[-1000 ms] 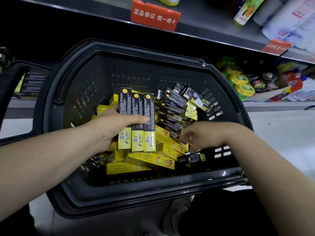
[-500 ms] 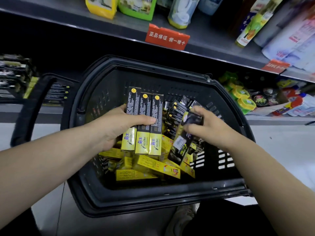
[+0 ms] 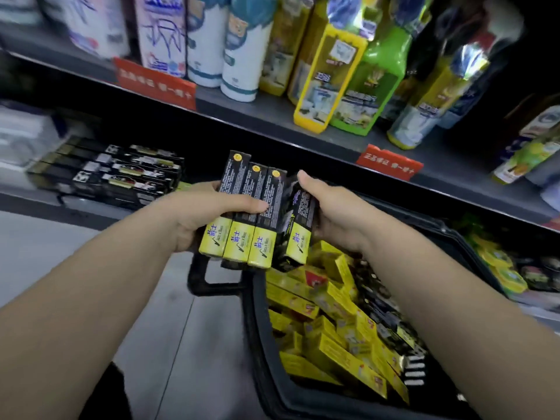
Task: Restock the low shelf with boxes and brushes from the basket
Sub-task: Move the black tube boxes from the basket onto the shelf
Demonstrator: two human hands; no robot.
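Note:
My left hand (image 3: 200, 213) grips three black-and-yellow boxes (image 3: 248, 213) side by side, thumb across their fronts, held up in front of the low shelf (image 3: 91, 207). Pressed against their right side is a fourth black-and-yellow box (image 3: 298, 225), which my right hand (image 3: 336, 213) holds. Below and to the right stands the black basket (image 3: 260, 353), holding several yellow boxes (image 3: 327, 353) and dark boxes. Stacked black boxes (image 3: 121, 174) lie on the low shelf to the left.
The upper shelf edge (image 3: 272, 122) carries red price tags (image 3: 156, 84) and holds tall bottles (image 3: 330, 74) and white packs. Green and yellow tins (image 3: 497, 268) fill the low shelf to the right. Grey floor (image 3: 169, 313) lies left of the basket.
Both hands lifted out of the basket toward the shelf. My right hand brought its box up against the three in my left. The view swung up and left.

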